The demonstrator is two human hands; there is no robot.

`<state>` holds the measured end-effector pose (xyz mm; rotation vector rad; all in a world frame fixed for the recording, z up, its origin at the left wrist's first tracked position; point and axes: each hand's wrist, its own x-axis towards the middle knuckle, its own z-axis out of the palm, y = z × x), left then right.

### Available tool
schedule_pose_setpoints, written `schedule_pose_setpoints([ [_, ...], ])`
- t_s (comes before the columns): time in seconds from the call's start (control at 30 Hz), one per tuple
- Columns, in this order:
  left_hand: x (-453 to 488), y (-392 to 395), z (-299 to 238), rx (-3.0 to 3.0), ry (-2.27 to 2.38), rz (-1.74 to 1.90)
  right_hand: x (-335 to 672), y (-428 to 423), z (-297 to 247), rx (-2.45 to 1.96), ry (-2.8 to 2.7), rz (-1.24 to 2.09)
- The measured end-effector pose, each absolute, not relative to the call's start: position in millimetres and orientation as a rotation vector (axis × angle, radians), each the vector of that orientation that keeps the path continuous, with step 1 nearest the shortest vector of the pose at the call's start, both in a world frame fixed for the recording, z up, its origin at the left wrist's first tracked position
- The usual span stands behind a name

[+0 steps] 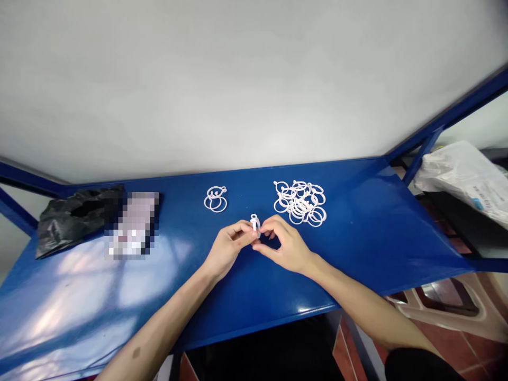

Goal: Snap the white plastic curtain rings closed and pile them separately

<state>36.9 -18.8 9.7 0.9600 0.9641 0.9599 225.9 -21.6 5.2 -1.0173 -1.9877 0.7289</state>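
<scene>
A white curtain ring (255, 224), seen nearly edge-on with its small eyelet at the top, is held up over the front middle of the blue table. My left hand (232, 244) pinches it from the left between thumb and fingers. From the other side, my right hand (286, 244) has its thumb and fingertips closed on the ring's right and lower edge. Beyond my left hand lies a small group of white curtain rings (216, 203), overlapping one another. A larger pile of the same rings (300, 203) is spread beyond my right hand.
The blue table (357, 211) backs onto a pale wall (246, 84). At its left lie a crumpled black plastic bag (75, 217) and a blurred-out flat object (135, 225). Past the right edge are a white plastic bag (468, 177) and a beige plastic stool (484, 301).
</scene>
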Motion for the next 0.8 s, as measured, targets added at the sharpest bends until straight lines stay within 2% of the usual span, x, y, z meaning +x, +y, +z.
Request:
schedule_pose_setpoints([
  [0.2,36,-21,8,1.248,1.111,0.932,225,-22,-1,-0.996,-1.958,0.616],
  [0.4,30,-18,3,1.518,1.393,1.150,227,-21,5,-1.046,-1.885,0.610],
  [0.8,31,-22,0,1.460,1.328,1.072,226,-20,-4,-0.919,-1.928,0.681],
])
